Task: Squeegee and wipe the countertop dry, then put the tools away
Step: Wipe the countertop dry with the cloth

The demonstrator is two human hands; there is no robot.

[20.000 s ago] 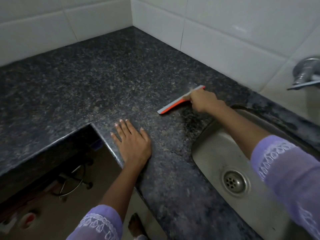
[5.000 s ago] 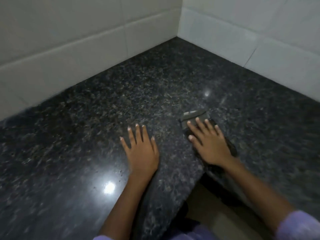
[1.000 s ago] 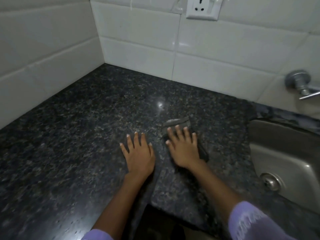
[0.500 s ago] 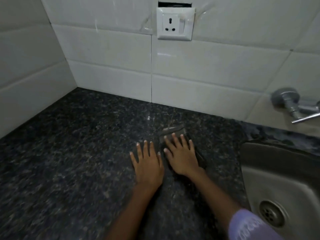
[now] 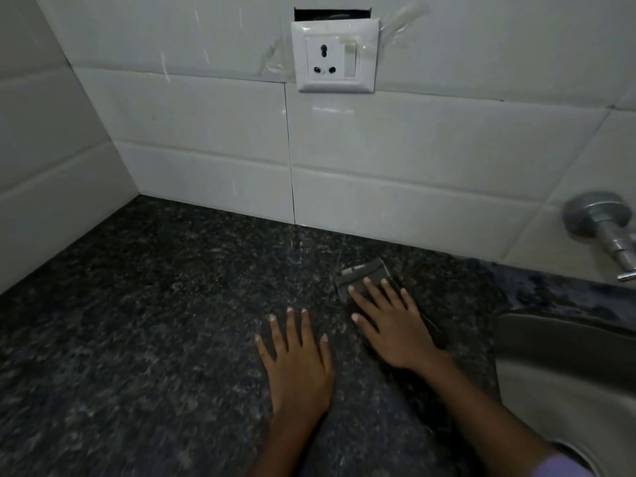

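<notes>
My right hand point(image 5: 392, 325) lies flat, fingers spread, pressing a dark grey folded cloth point(image 5: 364, 275) onto the speckled black granite countertop point(image 5: 155, 321). Only the cloth's far corner and right edge show past my fingers. My left hand point(image 5: 297, 359) rests flat and empty on the granite just left of it, palm down, fingers apart. The orange squeegee is not in view.
A white tiled wall point(image 5: 413, 160) runs along the back and left of the counter. A white socket plate point(image 5: 335, 56) sits on the wall above my hands. A steel sink point(image 5: 564, 366) lies at the right, with a chrome tap point(image 5: 605, 228) on the wall above it.
My right hand has pushed the cloth toward the back wall, and my left hand has followed beside it. My view has tilted up, bringing the socket into sight.
</notes>
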